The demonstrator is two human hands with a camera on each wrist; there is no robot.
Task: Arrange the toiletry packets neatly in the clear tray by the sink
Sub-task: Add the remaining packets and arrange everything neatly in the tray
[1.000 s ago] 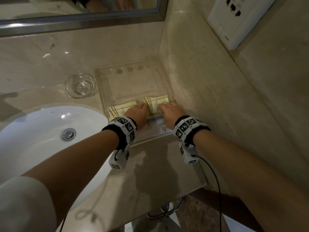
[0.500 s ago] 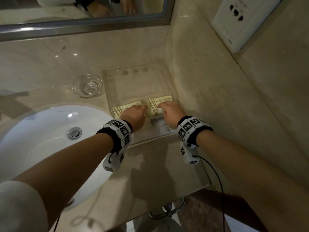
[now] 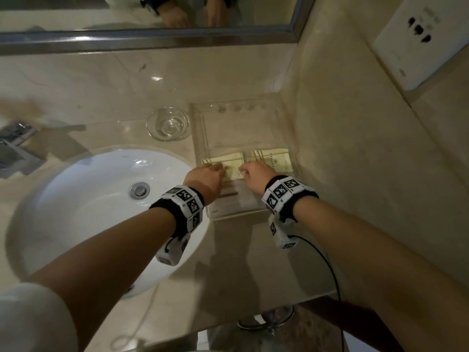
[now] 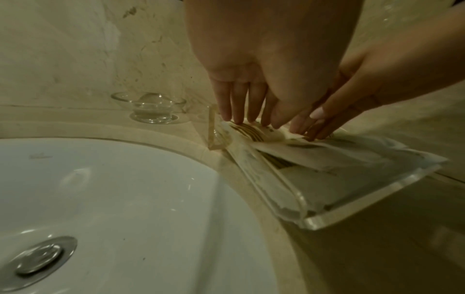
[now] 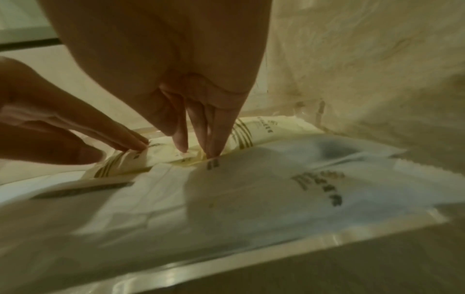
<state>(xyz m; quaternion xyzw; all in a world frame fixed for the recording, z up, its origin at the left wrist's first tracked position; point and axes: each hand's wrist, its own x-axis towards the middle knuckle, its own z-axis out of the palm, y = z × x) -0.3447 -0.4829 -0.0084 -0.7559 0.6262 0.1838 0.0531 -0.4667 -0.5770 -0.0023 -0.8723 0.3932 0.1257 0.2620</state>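
Note:
A clear tray [image 3: 243, 128] sits in the counter corner beside the sink. Two pale yellow striped packets lie side by side across its middle, the left packet [image 3: 232, 160] and the right packet [image 3: 275, 157]. White packets [image 3: 236, 201] fill the near part of the tray. My left hand [image 3: 214, 171] presses straight fingertips [image 4: 239, 119] on the left yellow packet [image 4: 251, 132]. My right hand [image 3: 247, 170] presses straight fingertips [image 5: 214, 147] on the near edge of the right yellow packet [image 5: 264, 129], where it meets a white packet [image 5: 251, 195]. Neither hand grips anything.
A small glass bowl [image 3: 167, 124] stands just left of the tray. The white basin [image 3: 83, 212] with its metal drain [image 3: 139, 190] lies to the left. The marble side wall with a socket plate [image 3: 421, 39] runs close along the tray's right. A mirror [image 3: 127, 11] is behind.
Both hands stay on the yellow packets but have slid slightly toward me, so more of the right packet shows. My head has shifted, showing more of the basin.

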